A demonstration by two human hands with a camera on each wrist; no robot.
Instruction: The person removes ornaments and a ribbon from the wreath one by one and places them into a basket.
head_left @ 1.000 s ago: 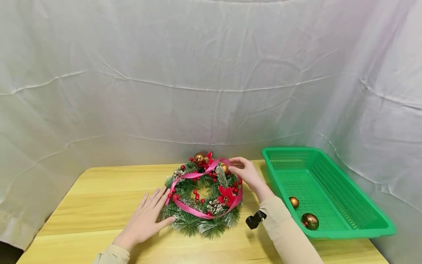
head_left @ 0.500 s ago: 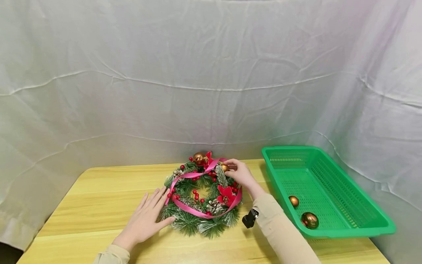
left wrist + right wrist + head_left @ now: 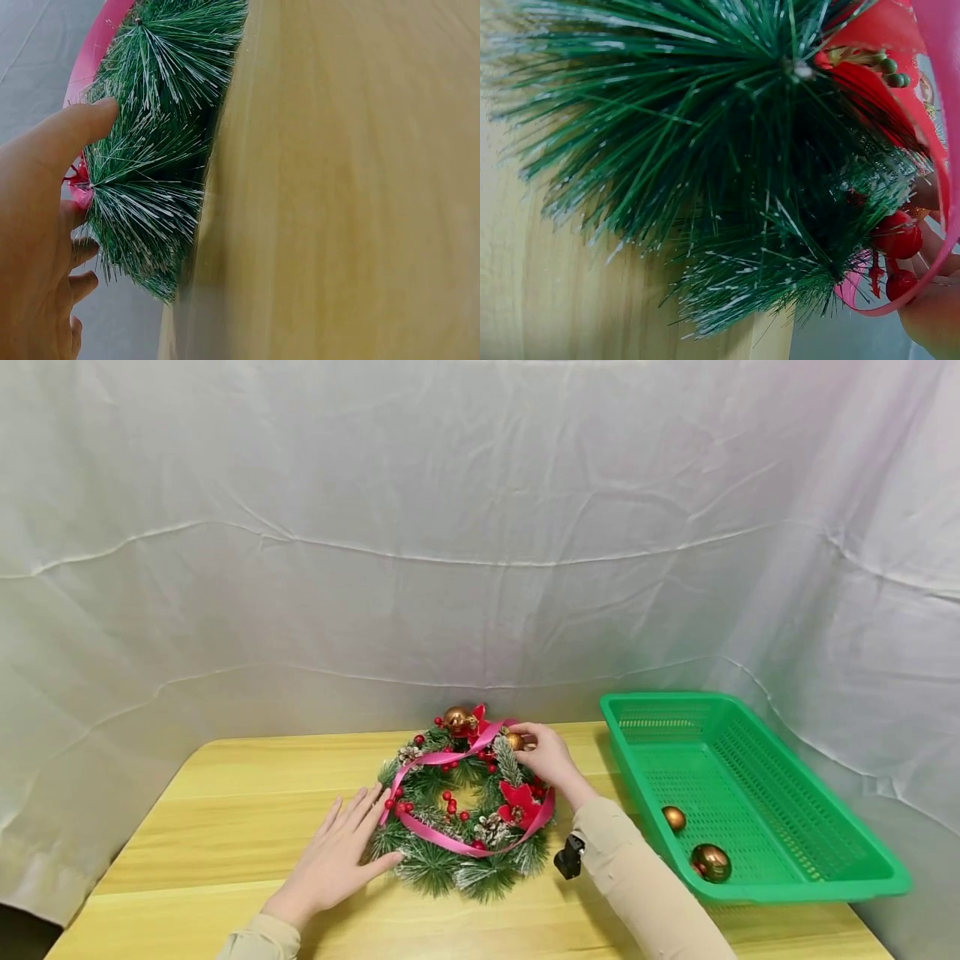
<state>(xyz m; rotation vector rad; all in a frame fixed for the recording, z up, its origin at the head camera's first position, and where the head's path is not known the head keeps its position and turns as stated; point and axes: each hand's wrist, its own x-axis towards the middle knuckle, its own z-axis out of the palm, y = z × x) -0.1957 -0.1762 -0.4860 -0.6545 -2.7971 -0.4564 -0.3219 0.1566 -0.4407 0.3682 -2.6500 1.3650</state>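
Note:
A green Christmas wreath (image 3: 431, 864) with frosted tips, red berries, pinecones and red flowers lies on the table. A pink ribbon (image 3: 442, 840) loops loosely over it. My left hand (image 3: 333, 864) rests at the wreath's left side, fingers straight and spread; its thumb touches the needles (image 3: 150, 202) in the left wrist view. At the wreath's far right, my right hand (image 3: 551, 758) pinches a small gold Christmas ball (image 3: 514, 741), partly hidden by the fingers. A larger bronze ball (image 3: 457, 719) sits at the far edge. In the right wrist view, needles and red berries (image 3: 897, 235) hide most of that hand.
On the right stands a green plastic basket (image 3: 810, 892), holding a small gold ball (image 3: 673, 817) and a larger bronze ball (image 3: 710, 862). A grey curtain (image 3: 480, 568) hangs behind the wooden table (image 3: 247, 827). A black wrist camera (image 3: 570, 857) hangs by the right sleeve.
My right hand has shifted slightly inward and its fingers have come round the small gold ball. The left hand and the wreath stay in place; the head view has turned slightly.

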